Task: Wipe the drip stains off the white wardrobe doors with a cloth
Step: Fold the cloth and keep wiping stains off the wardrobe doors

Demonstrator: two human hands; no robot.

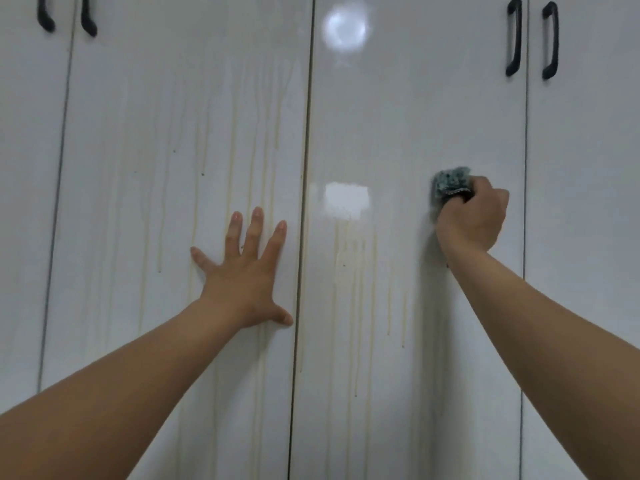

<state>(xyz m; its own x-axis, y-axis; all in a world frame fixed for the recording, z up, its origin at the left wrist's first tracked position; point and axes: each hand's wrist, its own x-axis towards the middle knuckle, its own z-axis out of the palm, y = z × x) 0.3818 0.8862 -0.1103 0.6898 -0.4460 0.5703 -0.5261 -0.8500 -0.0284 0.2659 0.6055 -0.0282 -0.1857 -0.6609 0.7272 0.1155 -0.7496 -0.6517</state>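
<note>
Glossy white wardrobe doors fill the view. The left-middle door (156, 168) carries many yellowish vertical drip stains (232, 161). The right-middle door (415, 116) has shorter drip stains (360, 278) on its lower half. My left hand (242, 275) presses flat on the left-middle door, fingers spread, beside the gap between the two doors. My right hand (472, 218) grips a bunched grey-green cloth (450, 183) and holds it against the right-middle door, to the right of the stains there.
Black handles sit at the top left (88, 15) and the top right (514, 36), with one more on the far right door (550, 39). Bright light reflections (346, 27) show on the right-middle door. Narrow dark gaps separate the doors.
</note>
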